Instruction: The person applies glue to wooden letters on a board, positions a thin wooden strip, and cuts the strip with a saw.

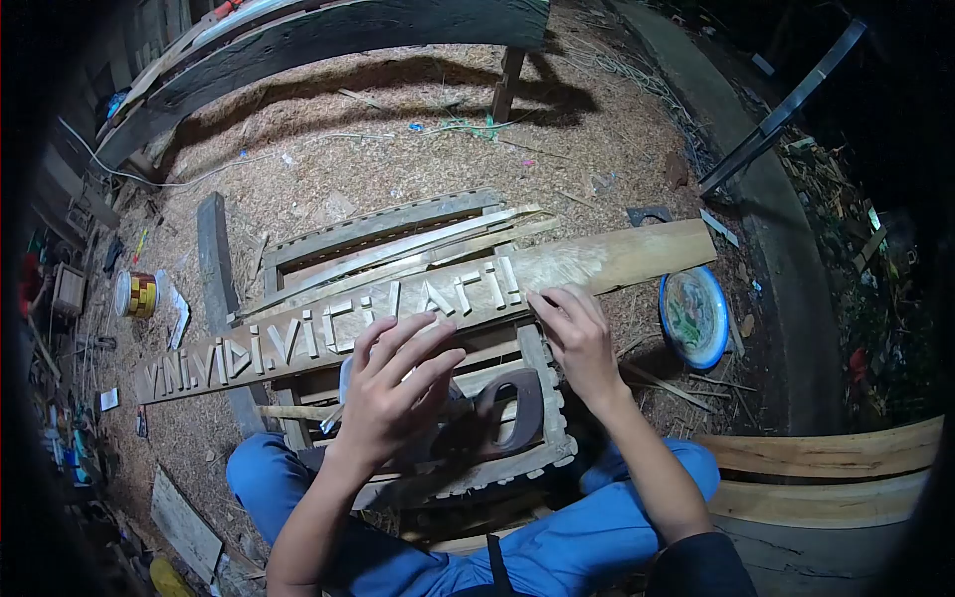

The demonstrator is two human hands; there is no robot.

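A long light-brown board [627, 257] lies slanted across a slatted wooden frame [542, 378]. Raised pale letters [234, 360] run along it, reading roughly "VINI.VIDI.VICI" and then more letters, partly behind my fingers. My left hand [398, 383] hovers over the board's near edge with its fingers spread, holding nothing visible. At the end of the lettering, my right hand [577, 333] has its fingertips by the last marks; whether a small piece is between them is hidden. A dark curved saw handle [517, 413] lies on the frame between my hands.
A blue-rimmed round dish [724, 318] stands right of the board. A yellow-labelled tub [136, 295] is at the left. Thin wood strips [398, 261] lie beyond the board. A heavy bench [328, 45] crosses the back, and planks [826, 453] lie at lower right.
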